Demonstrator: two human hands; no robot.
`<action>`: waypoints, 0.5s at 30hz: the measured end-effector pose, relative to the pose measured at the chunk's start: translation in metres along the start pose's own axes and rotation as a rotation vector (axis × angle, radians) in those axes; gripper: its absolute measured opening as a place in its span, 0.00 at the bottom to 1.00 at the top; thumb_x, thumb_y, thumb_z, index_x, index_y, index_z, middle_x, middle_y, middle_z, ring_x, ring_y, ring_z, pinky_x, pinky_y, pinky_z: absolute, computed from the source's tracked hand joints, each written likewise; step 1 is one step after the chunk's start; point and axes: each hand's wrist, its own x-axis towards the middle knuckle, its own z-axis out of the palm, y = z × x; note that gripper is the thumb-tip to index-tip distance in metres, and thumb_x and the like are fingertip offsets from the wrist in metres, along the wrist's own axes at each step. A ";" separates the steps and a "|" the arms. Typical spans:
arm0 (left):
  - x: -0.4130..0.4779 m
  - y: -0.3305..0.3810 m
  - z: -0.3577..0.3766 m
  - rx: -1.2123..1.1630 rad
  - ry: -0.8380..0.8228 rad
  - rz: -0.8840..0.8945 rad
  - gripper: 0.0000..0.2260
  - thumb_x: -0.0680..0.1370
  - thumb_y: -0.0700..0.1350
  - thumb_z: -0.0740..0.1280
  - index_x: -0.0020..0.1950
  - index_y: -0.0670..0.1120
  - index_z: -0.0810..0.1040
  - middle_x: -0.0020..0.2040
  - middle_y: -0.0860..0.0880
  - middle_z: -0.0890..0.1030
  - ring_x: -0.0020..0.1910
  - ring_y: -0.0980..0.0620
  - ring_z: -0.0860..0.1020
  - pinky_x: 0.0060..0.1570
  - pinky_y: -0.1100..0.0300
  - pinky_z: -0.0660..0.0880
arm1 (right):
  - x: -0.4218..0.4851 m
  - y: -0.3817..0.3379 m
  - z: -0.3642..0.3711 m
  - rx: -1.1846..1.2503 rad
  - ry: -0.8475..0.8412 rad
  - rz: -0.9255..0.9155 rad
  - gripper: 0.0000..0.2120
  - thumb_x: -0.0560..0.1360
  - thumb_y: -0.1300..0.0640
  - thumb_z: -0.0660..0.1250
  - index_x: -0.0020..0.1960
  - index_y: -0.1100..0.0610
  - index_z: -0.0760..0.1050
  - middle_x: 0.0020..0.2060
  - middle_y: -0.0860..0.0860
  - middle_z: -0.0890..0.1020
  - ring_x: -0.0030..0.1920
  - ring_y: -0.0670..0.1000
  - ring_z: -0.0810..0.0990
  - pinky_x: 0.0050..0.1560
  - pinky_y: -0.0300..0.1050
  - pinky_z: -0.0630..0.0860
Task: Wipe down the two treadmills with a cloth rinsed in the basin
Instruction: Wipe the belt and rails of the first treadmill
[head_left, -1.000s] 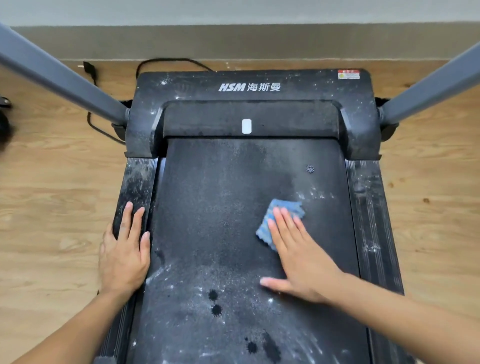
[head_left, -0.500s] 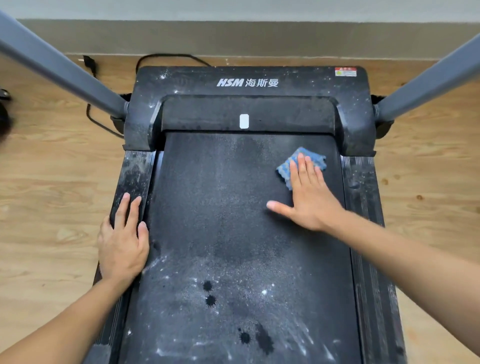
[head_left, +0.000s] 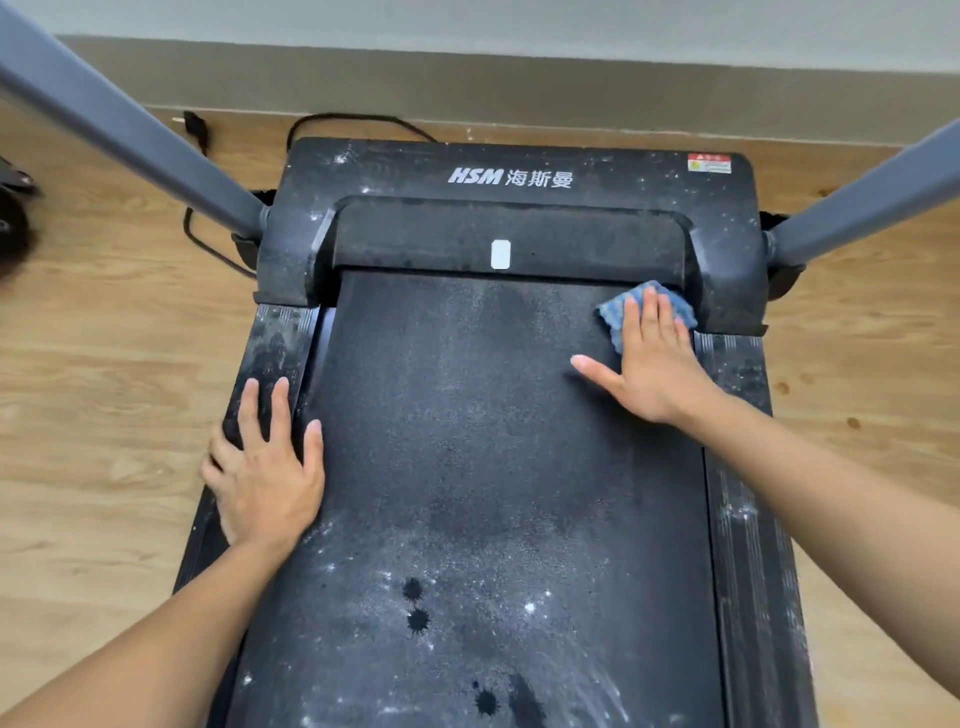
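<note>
A black treadmill fills the view, its belt dusty with white specks and dark wet spots near me. A blue cloth lies at the belt's far right corner, against the motor cover. My right hand presses flat on the cloth with straight fingers and the thumb spread left. My left hand rests flat on the left side rail and the belt's edge. The basin and the second treadmill are out of view.
Two grey uprights rise from the treadmill's front corners. A black power cable loops on the wooden floor behind it. A dark object sits at the far left edge. A wall skirting runs along the back.
My right hand has pushed the cloth forward and rightward up the belt, from the middle to the far right corner. My left hand has stayed on the left rail.
</note>
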 end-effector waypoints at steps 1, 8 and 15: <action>0.000 0.000 0.001 0.004 0.003 -0.002 0.31 0.83 0.63 0.51 0.85 0.55 0.58 0.85 0.49 0.57 0.69 0.26 0.67 0.63 0.29 0.67 | 0.001 0.000 -0.003 0.020 -0.016 -0.008 0.61 0.68 0.18 0.41 0.84 0.62 0.35 0.83 0.60 0.36 0.83 0.59 0.34 0.83 0.57 0.38; 0.000 0.000 0.006 -0.010 0.018 0.011 0.31 0.83 0.63 0.50 0.85 0.55 0.57 0.86 0.48 0.56 0.68 0.25 0.68 0.62 0.29 0.67 | -0.184 0.006 0.108 -0.100 0.002 -0.308 0.61 0.73 0.18 0.51 0.82 0.69 0.50 0.82 0.69 0.49 0.83 0.68 0.47 0.79 0.64 0.52; 0.001 0.003 0.004 -0.010 0.006 0.000 0.31 0.83 0.64 0.49 0.85 0.55 0.57 0.86 0.48 0.55 0.69 0.25 0.67 0.64 0.29 0.66 | -0.163 -0.004 0.105 -0.055 0.007 -0.211 0.59 0.74 0.18 0.44 0.84 0.65 0.42 0.83 0.64 0.42 0.84 0.62 0.38 0.81 0.59 0.44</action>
